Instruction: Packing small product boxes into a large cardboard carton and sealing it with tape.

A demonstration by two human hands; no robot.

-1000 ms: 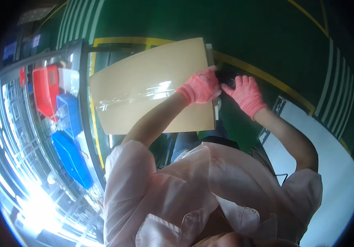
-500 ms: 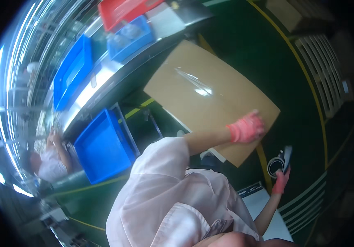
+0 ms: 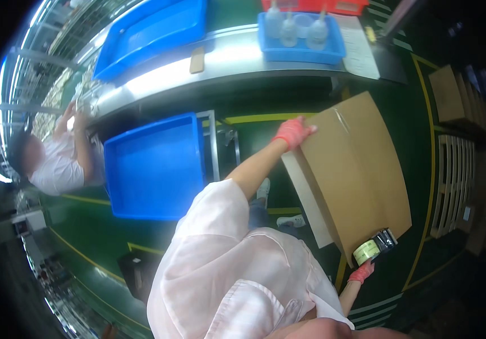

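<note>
A large brown cardboard box (image 3: 356, 169) stands in front of me, its top flaps meeting along a seam. A shiny strip of clear tape (image 3: 341, 120) lies on the far part of that seam. My left hand (image 3: 293, 134), in a pink glove, is closed on the box's far left corner. In my right hand (image 3: 361, 272), also pink-gloved, is a tape dispenser (image 3: 388, 239) with a yellowish roll (image 3: 366, 252). The dispenser is at the near end of the box's top. My right fingers are partly hidden beneath it.
An empty-looking blue bin (image 3: 155, 166) stands left on a metal frame. The metal workbench (image 3: 231, 56) beyond carries a blue tray (image 3: 302, 53) of bottles and another blue bin (image 3: 152, 34). A co-worker (image 3: 59, 158) works at far left. A pallet (image 3: 453, 186) stands at right.
My left hand has gone from the box's near right part to its far left corner. My right hand has brought the tape dispenser to the box's near end. The view has turned.
</note>
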